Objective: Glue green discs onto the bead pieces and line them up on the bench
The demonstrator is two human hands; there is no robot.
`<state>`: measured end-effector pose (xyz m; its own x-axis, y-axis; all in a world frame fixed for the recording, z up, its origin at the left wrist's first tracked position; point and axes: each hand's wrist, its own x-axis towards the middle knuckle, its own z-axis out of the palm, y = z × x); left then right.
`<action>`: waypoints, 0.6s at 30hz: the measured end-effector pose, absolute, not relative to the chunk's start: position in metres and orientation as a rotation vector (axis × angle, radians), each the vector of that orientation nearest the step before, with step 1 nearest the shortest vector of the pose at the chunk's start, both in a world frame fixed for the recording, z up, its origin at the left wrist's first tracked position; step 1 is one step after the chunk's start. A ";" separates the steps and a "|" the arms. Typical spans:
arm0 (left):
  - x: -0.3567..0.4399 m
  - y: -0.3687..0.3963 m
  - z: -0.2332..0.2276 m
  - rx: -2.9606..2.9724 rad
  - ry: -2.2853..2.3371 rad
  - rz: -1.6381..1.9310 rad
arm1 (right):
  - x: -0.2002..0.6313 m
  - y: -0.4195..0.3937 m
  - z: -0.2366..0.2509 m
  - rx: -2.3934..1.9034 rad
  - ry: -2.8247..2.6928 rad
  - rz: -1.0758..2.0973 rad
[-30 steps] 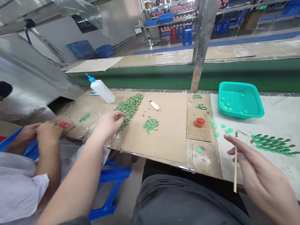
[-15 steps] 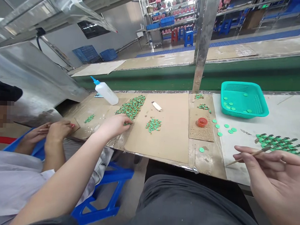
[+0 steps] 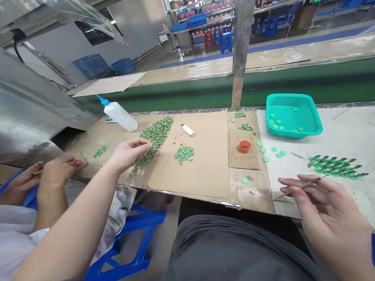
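The left hand (image 3: 128, 152) pinches at the long pile of green pieces (image 3: 153, 135) near the table's left end, while the right hand (image 3: 323, 211) grips a thin stick (image 3: 296, 188) at the near edge.

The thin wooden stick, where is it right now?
In the head view, lower right: the thin wooden stick lies across the fingers of the right hand, just in front of the rows of green pieces on the white sheet.

Single head-worn view, looking forward and down over the lap at the tabletop (image 3: 204, 174), close range; conveyor and shelves behind, co-worker at left edge.
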<state>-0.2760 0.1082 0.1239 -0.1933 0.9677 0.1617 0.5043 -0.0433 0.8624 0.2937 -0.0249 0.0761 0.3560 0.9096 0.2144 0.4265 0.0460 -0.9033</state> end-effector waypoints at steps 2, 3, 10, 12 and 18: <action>-0.270 0.107 0.124 1.459 1.638 1.072 | 0.296 -0.027 0.073 -1.538 -1.276 0.538; -0.264 0.106 0.124 1.418 1.598 1.014 | 0.296 -0.027 0.071 -1.519 -1.298 0.520; -0.178 0.094 0.130 1.321 1.296 1.145 | 0.292 -0.025 0.076 -1.328 -1.485 0.406; -0.148 0.092 0.131 1.317 1.245 1.164 | 0.291 -0.022 0.080 -1.292 -1.538 0.387; -0.069 0.087 0.124 1.353 1.173 1.095 | 0.295 -0.014 0.092 -1.188 -1.697 0.293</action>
<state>-0.0694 0.0867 0.1239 0.1213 0.9924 0.0225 0.0909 -0.0337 0.9953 0.2950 -0.0142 0.0923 -0.0150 0.8115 0.5842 0.5683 0.4876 -0.6628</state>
